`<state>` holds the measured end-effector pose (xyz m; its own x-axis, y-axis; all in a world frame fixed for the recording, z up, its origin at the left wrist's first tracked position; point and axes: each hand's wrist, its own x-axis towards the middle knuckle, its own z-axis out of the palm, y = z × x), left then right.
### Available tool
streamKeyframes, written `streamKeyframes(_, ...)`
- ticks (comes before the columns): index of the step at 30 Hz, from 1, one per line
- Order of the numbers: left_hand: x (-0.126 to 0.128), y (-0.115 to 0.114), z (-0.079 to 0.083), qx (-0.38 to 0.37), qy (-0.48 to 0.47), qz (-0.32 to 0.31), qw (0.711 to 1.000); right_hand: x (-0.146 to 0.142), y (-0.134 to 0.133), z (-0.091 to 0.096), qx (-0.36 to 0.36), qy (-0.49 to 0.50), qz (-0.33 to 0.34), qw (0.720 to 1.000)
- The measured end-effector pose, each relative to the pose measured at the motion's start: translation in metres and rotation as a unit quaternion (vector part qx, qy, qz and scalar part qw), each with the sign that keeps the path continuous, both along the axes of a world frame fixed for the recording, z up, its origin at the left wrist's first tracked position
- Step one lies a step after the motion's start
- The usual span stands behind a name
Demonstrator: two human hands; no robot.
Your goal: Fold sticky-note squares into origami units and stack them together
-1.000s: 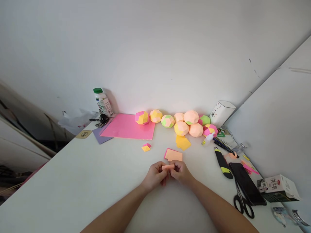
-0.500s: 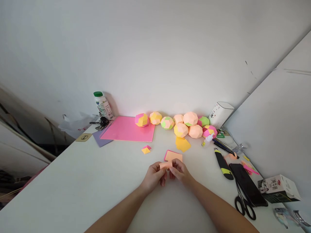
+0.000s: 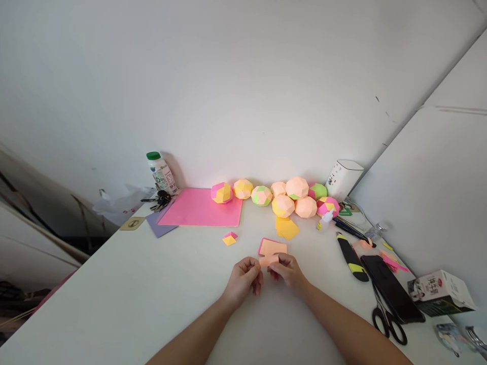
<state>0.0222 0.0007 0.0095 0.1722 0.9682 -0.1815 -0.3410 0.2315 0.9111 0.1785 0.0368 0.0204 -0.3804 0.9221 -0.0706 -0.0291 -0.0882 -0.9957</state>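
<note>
A small folded piece of peach paper (image 3: 268,261) is held up between my two hands. My right hand (image 3: 289,272) pinches its right end, with the thumb in front. My left hand (image 3: 243,278) has curled fingers closed at the paper's left edge, where the contact is partly hidden. Just behind, a stack of peach sticky notes (image 3: 274,247) with a pink sheet beneath lies on the white table (image 3: 182,299). A small pink and yellow folded paper piece (image 3: 230,239) rests to the left of the stack. Yellow paper sheets (image 3: 286,228) lie farther back.
Several faceted paper balls (image 3: 297,187) line the wall, one on a pink board (image 3: 201,210). At left stands a green-capped bottle (image 3: 162,172) beside keys (image 3: 162,200). At right are a glue bottle (image 3: 325,219), cutter (image 3: 352,257), phone (image 3: 391,289), scissors (image 3: 388,322) and box (image 3: 441,293).
The folded peach paper has shifted right along with my right hand, and my hands are slightly farther apart. The view has tilted a little.
</note>
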Motion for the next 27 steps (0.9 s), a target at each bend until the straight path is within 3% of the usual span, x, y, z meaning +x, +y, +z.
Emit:
streamKeyframes(4,0.001,0.000,0.000,0.026,-0.043,0.045,0.998,0.000,0.002,-0.002,0.003,0.022,0.000,1.000)
streamKeyframes(9,0.004,0.003,-0.003,0.036,-0.045,0.052,0.997,-0.001,-0.003,-0.002,0.044,-0.020,0.058,0.997)
streamKeyframes(11,0.003,0.005,-0.006,0.034,-0.049,0.063,0.996,-0.002,-0.005,-0.004,0.064,-0.014,0.051,0.997)
streamKeyframes(15,0.002,0.006,-0.007,0.038,-0.050,0.075,0.995,-0.003,-0.007,-0.011,0.141,0.024,0.002,0.990)
streamKeyframes(19,0.003,0.004,-0.004,0.038,-0.031,0.068,0.996,-0.003,-0.003,-0.015,0.233,-0.029,-0.002,0.972)
streamKeyframes(27,0.001,-0.001,0.003,0.046,0.067,0.001,0.997,-0.002,-0.001,-0.009,0.191,-0.049,-0.004,0.980)
